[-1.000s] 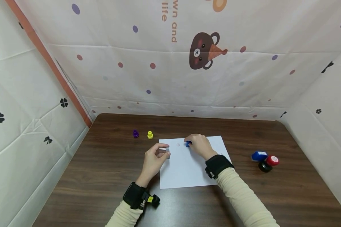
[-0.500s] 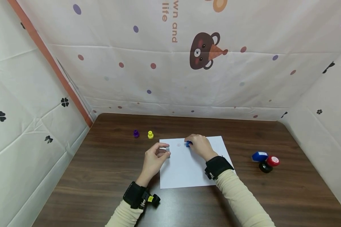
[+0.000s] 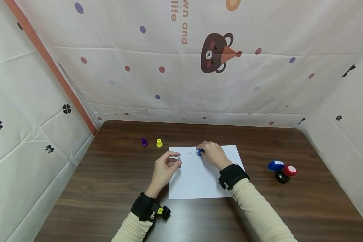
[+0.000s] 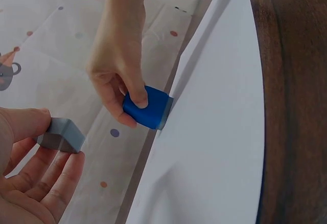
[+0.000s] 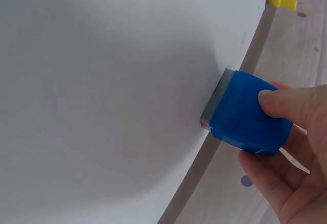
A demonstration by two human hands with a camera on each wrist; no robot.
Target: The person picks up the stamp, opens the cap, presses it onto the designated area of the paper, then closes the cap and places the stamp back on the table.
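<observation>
My right hand [image 3: 213, 154] pinches a blue stamp [image 5: 250, 114] between thumb and fingers. Its grey base meets the white paper [image 3: 196, 183] near the sheet's far edge. A small faint round print [image 3: 189, 153] shows on the paper just left of the stamp. Over the paper's left edge, my left hand [image 3: 165, 168] holds a grey, slightly see-through cap [image 4: 62, 134] between thumb and fingertips. In the left wrist view the cap is well apart from the blue stamp.
Behind the paper at the left stand a small purple stamp-like piece [image 3: 144, 142] and a yellow one [image 3: 159, 143]. To the right, a blue stamp-shaped block [image 3: 275, 165], a red round piece [image 3: 290, 170] and a black one [image 3: 282, 177] cluster together. Printed cloth walls surround the wooden table [image 3: 115, 174].
</observation>
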